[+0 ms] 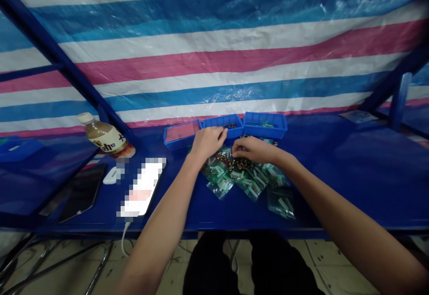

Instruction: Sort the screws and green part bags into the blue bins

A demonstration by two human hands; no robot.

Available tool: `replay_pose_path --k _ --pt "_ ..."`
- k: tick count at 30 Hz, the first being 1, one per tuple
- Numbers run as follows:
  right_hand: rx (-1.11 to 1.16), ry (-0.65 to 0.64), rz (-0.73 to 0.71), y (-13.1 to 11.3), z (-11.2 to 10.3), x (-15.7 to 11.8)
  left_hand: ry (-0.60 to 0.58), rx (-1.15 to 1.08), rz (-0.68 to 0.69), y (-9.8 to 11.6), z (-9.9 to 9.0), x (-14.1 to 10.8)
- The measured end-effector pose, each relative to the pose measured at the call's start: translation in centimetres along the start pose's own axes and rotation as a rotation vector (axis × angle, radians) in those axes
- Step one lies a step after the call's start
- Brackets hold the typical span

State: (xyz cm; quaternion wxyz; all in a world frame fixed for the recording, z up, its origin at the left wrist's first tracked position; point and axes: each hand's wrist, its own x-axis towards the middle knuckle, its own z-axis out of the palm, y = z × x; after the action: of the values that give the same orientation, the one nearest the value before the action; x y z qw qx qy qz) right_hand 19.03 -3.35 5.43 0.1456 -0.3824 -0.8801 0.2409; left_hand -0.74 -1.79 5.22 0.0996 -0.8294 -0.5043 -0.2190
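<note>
My left hand [208, 143] is at the front edge of the middle blue bin [237, 130], its fingers curled over a corner. Small brass-coloured metal pieces lie in that bin; what the fingers hold, if anything, is hidden. Just to the right, my right hand [250, 149] reaches down with bent fingertips drawn together at a loose heap of small brass-coloured fasteners [241, 164]. Anything in its fingertips is too small to make out. Around and under the heap lie several clear bags [221, 183] holding pale, stick-like pieces and green material.
A blue bin with a pink sheet [182, 132] stands left, another blue bin [264, 127] right. On the blue table [335, 174] lie a cabled phone [142, 190], a white case [110, 175], a dark tablet-like device [83, 192] and a drink bottle [106, 138]. Striped sheeting [214, 62] hangs behind.
</note>
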Motion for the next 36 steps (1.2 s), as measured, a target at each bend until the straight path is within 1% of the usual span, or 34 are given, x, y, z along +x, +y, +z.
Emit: replay_pose_path --k 4,6,9,11,12,16,17,18,19,20,21,23,24,25,26,27,31,36 --pt "0.183 0.172 0.016 0.4 -0.5 -0.2 0.152 -0.007 -0.056 -0.3 0.3 0.0" --pt "0.231 0.191 0.004 0.3 -0.6 -0.4 0.221 0.009 -0.105 -0.6 0.6 -0.1" --pt "0.234 0.185 -0.037 0.1 -0.6 -0.3 0.325 0.049 -0.195 -1.1 0.9 -0.1" --pt "0.199 0.237 -0.067 0.0 -0.7 0.2 0.379 0.077 -0.226 -1.3 1.0 -0.1" --pt "0.168 0.3 -0.081 0.1 -0.8 0.7 0.396 0.088 -0.229 -1.4 1.0 -0.1" --pt "-0.049 0.644 -0.105 1.1 -1.2 2.5 0.426 0.112 -0.225 -1.4 0.9 -0.1" --pt "-0.091 0.692 -0.102 1.4 -1.3 2.6 0.427 0.115 -0.23 -1.4 0.8 -0.1" --pt "-0.114 0.7 -0.101 1.6 -1.3 2.5 0.426 0.117 -0.235 -1.3 0.8 -0.1" --pt "-0.115 0.666 -0.102 1.8 -1.3 2.2 0.424 0.117 -0.239 -1.3 0.8 -0.1" --pt "-0.099 0.581 -0.103 1.9 -1.4 1.8 0.42 0.112 -0.241 -1.3 0.8 -0.1" --pt "-0.073 0.448 -0.105 2.0 -1.4 1.2 0.417 0.105 -0.241 -1.4 0.8 -0.1" --pt "-0.011 0.119 -0.1 2.0 -1.6 0.2 0.411 0.092 -0.239 -1.4 0.9 -0.1" --pt "0.013 -0.015 -0.086 2.0 -1.7 -0.2 0.409 0.089 -0.237 -1.4 0.9 -0.1" --pt "0.027 -0.107 -0.071 2.0 -1.7 -0.5 0.409 0.093 -0.235 -1.5 1.0 -0.1" --pt "0.031 -0.158 -0.06 2.0 -1.8 -0.7 0.41 0.101 -0.232 -1.5 1.0 -0.2" --pt "0.029 -0.173 -0.055 2.0 -1.9 -0.8 0.413 0.112 -0.227 -1.4 1.0 -0.2" --pt "-0.023 -0.143 -0.081 2.1 -1.8 -0.5 0.425 0.129 -0.211 -1.2 1.1 -0.1" --pt "-0.027 -0.106 -0.101 1.6 -2.0 -0.6 0.39 0.077 -0.216 -0.8 1.0 -0.1"
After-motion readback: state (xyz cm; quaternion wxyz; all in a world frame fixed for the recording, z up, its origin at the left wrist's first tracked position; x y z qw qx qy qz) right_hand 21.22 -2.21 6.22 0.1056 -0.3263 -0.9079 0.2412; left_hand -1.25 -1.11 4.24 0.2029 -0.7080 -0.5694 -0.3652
